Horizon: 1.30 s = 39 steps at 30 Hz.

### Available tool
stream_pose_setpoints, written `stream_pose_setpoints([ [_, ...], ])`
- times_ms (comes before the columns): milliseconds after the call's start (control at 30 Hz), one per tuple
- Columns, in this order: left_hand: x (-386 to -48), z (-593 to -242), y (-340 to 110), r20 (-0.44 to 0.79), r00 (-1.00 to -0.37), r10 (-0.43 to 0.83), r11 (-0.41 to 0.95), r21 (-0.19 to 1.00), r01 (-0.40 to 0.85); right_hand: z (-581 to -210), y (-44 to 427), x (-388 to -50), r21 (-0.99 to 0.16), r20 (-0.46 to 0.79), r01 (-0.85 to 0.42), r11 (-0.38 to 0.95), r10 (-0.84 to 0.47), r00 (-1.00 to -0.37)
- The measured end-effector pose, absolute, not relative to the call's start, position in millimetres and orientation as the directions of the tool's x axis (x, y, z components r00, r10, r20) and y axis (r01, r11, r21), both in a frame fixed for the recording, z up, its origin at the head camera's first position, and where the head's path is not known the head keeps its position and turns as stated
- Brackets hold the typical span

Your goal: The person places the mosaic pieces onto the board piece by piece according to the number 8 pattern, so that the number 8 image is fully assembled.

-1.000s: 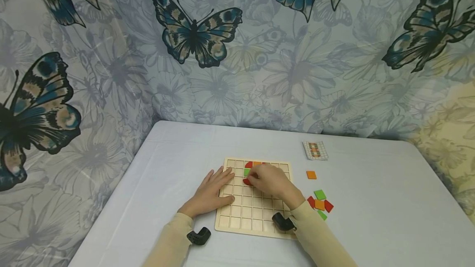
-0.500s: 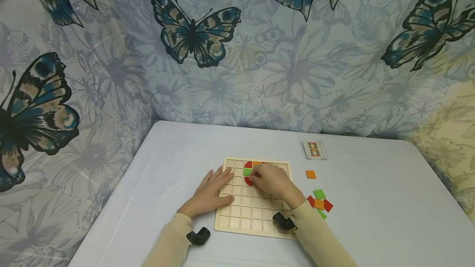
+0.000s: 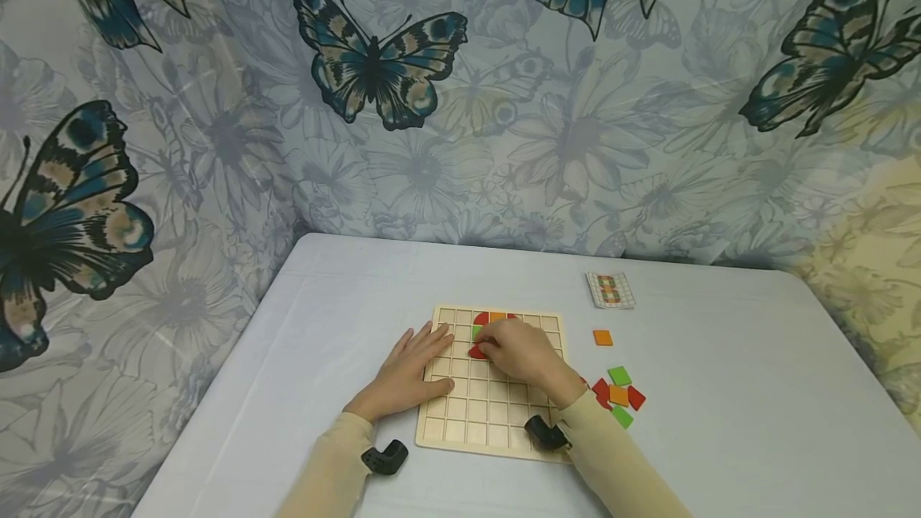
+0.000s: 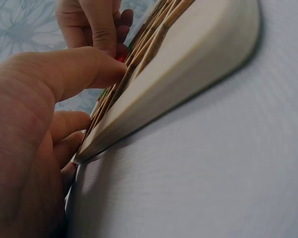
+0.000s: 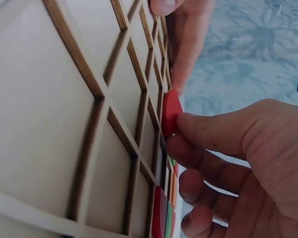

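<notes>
A pale wooden grid board (image 3: 468, 412) lies on the white table. My left hand (image 3: 406, 370) rests spread over its left edge, thumb and fingertips touching the board. Between the thumb and forefinger of my right hand (image 3: 524, 352) is a red tile with one rounded side (image 5: 171, 112). In the right wrist view the tile stands tilted at the grid's ribs, not flat in a cell. Along the board's far part sit a red tile (image 3: 481, 318), an orange tile (image 3: 497, 316) and a green tile (image 3: 476, 332). My right hand hides other cells there.
Right of the board lies a loose group of red, green (image 3: 619, 376) and orange tiles (image 3: 619, 396). A single orange tile (image 3: 603, 338) lies farther back. Beyond it is a pattern card (image 3: 610, 291) with a coloured grid. Butterfly-print cloth hangs behind the table (image 3: 719, 342).
The red tile under my right fingers first shifts right toward the cell, then stands a little farther left and tilted now. The right hand moves slightly left with it; the left hand stays still.
</notes>
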State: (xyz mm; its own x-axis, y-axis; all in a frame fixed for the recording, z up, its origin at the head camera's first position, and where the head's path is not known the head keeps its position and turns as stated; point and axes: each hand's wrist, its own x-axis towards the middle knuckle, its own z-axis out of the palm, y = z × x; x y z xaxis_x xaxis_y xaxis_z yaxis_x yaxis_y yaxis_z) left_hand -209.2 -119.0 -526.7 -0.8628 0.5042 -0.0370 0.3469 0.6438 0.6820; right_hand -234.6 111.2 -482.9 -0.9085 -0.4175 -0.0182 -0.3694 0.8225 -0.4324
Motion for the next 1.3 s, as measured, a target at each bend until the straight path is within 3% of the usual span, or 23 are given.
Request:
stream_pose_setpoints([
  [333, -209.5, -527.1, -118.7, -0.036, -0.862, 0.506, 0.651, 0.672, 0.354, -483.2, 108.7, -232.9, -0.41, -0.001, -0.414, 0.813, -0.454, -0.891],
  [867, -209.2, -527.3, -118.7, -0.038, -0.866, 0.498, 0.651, 0.676, 0.345, -481.1, 112.0, -233.9, -0.401, -0.052, -0.27, 0.875, -0.316, -0.947],
  [1300, -209.6, -527.3, -118.0, -0.038, -0.867, 0.498, 0.651, 0.677, 0.344, -484.6, 112.6, -233.9, -0.408, -0.045, -0.244, 0.879, -0.287, -0.957],
])
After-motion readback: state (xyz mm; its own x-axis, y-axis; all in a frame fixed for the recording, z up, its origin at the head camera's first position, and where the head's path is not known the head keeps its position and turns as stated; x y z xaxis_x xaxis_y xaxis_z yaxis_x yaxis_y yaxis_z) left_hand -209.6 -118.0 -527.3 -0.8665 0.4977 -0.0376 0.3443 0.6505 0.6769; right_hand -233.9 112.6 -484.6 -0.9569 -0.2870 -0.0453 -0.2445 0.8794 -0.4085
